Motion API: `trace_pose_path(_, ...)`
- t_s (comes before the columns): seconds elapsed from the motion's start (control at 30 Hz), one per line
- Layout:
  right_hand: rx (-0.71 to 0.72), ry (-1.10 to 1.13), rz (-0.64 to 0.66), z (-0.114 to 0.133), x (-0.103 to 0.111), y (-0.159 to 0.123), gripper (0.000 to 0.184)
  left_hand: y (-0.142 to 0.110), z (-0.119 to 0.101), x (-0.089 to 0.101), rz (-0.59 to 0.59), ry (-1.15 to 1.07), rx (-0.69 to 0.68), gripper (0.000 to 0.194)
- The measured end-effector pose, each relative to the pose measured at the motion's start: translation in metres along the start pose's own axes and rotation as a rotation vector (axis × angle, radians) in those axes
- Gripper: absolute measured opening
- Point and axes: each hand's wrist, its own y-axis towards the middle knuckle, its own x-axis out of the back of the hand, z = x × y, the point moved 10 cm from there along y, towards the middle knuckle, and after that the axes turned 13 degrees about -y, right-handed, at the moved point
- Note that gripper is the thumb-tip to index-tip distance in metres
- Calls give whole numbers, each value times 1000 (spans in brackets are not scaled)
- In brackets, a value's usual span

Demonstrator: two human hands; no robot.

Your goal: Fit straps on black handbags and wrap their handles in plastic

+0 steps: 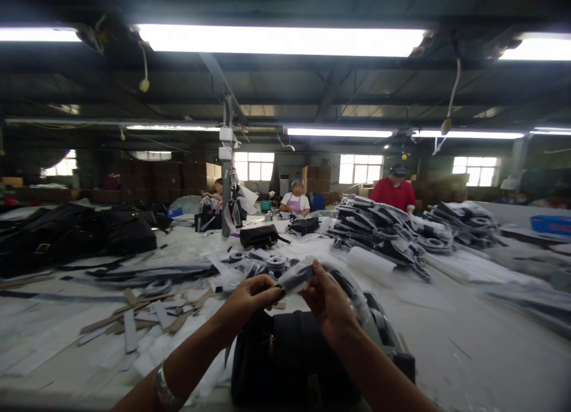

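My left hand (248, 299) and my right hand (326, 302) are raised together above a black bag (289, 358) that stands at the table's near edge. Both hands pinch the ends of a small clear plastic packet (298, 276) with a dark item inside. The fingers of each hand are closed on it. A metal bracelet (163, 391) sits on my left wrist.
Paper and cardboard strips (134, 323) litter the white table (468, 340) on the left. Piles of wrapped dark straps (383, 230) lie at the back right, black bags (75, 233) at the left. A post (226, 180) stands mid-table. Three people sit or stand at the far end.
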Motion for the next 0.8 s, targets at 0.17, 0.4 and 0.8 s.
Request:
trace_pose_path(0.17, 33, 8, -9, -3, -1, -5, 42, 2, -2, 7, -68, 109, -70, 32)
trace_pose_path(0.4, 140, -459, 301, -19, -37, -22, 40, 5, -4, 11, -72, 152, -131, 36)
trace_pose_path(0.8, 59, -495, 270, -13, -27, -7, 38, -48, 39, 86, -142, 464, -181, 40)
